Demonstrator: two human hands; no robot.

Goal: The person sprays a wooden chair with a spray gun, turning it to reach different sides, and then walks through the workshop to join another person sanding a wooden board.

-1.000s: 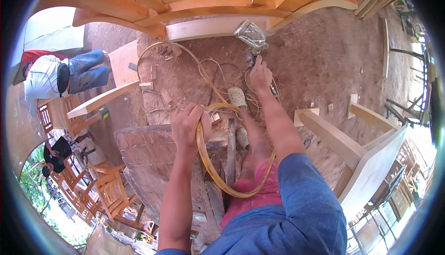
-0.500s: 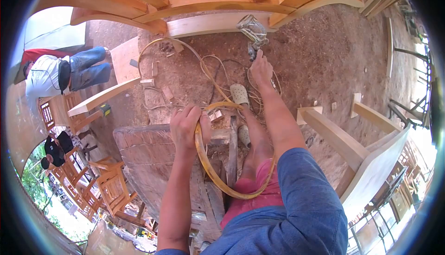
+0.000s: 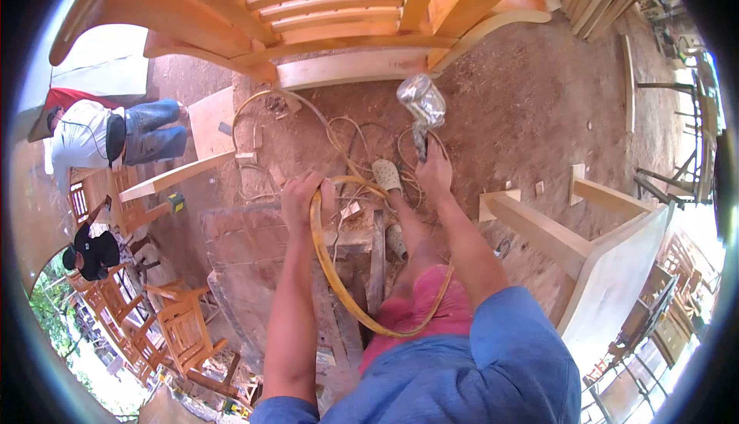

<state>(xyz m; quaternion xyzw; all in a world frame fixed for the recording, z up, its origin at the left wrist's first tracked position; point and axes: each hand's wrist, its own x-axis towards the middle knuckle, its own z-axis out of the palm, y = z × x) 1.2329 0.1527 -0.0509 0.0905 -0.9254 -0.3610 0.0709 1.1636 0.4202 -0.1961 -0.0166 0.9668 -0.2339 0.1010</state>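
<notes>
My right hand [image 3: 435,171] is wrapped round the handle of a spray gun [image 3: 423,102] with a shiny, clear-looking cup, held out over the dirt floor. Beyond the gun stands a slatted wooden bench [image 3: 346,42] with an orange varnish and a paler lower rail. A yellow air hose [image 3: 332,271] is gripped in my left hand [image 3: 303,202]. From there it hangs in a loop in front of my shorts and trails over the ground in loose coils. The trigger finger cannot be made out clearly.
A worn wooden workbench [image 3: 246,270] stands to my left. On the right is a pale unvarnished table [image 3: 616,270] on its side. A person in a white shirt [image 3: 85,135] bends at the left, and another in black [image 3: 96,254] sits near wooden chairs [image 3: 185,328].
My right hand and the spray gun have come back nearer my body, and the gun sits lower in view. The view has shifted slightly. My left hand keeps its hold on the hose.
</notes>
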